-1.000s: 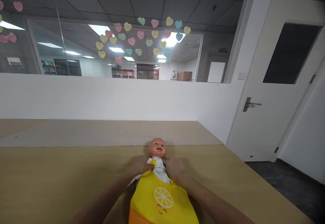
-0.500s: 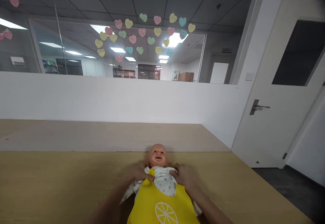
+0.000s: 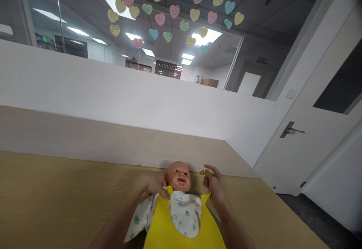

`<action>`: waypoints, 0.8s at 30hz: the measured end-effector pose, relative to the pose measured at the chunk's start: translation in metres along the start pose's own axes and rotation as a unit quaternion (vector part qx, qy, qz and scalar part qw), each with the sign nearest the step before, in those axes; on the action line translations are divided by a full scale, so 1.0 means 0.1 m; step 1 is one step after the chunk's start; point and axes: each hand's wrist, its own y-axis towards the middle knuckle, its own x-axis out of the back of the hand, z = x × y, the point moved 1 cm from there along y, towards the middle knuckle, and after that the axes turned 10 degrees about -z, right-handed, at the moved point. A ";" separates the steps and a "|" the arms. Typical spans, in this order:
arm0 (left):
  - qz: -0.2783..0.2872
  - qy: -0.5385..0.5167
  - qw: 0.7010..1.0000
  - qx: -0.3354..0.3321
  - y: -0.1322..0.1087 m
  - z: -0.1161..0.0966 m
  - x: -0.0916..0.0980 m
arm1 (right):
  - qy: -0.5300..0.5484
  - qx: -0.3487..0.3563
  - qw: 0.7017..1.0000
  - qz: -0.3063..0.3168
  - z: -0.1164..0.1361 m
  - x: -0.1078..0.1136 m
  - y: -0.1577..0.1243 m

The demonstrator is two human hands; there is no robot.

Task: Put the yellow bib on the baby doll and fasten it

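A baby doll (image 3: 178,176) lies face up on the wooden table, its head away from me. It wears a white patterned top (image 3: 185,215), and a yellow bib (image 3: 181,240) covers its chest and sides. My left hand (image 3: 155,184) is beside the doll's left-of-view shoulder, fingers closed on the bib's neck strap. To the right of the head, my right hand (image 3: 212,181) is raised, pinching the other yellow strap and pulling it up off the shoulder. The lower part of the doll is out of view.
The wooden table (image 3: 70,196) meets a lighter raised strip (image 3: 113,139) along the white wall (image 3: 141,98). Above it is a glass window with heart-shaped notes (image 3: 174,11). A white door with a metal handle (image 3: 291,129) stands at the right.
My right hand has moved from the doll's chest up and right, drawing the bib's strap outward. My left hand stays at the left shoulder. The view has tilted.
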 end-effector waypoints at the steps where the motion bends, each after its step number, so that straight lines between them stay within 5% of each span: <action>1: 0.002 0.007 1.000 0.005 -0.01 0.01 0.02 | 0.016 0.001 1.000 -0.014 0.01 -0.08 0.05; 8: -0.050 -0.017 0.999 0.000 -0.09 -0.04 0.12 | 0.030 0.028 0.998 -0.050 0.07 -0.51 0.33; 14: -0.060 -0.043 0.997 -0.027 -0.16 -0.11 0.17 | -0.101 0.021 0.994 0.042 -0.01 -0.56 0.41; 18: -0.126 -0.075 0.988 -0.047 -0.15 -0.05 0.21 | -0.193 0.007 0.977 0.086 -0.02 -0.56 0.37; 21: -0.181 -0.096 0.979 -0.016 -0.10 0.05 0.20 | -0.271 0.022 0.956 0.113 -0.07 -0.54 0.37; 24: -0.169 -0.112 0.977 0.068 0.00 0.19 0.13 | -0.339 0.052 0.930 0.134 -0.16 -0.50 0.41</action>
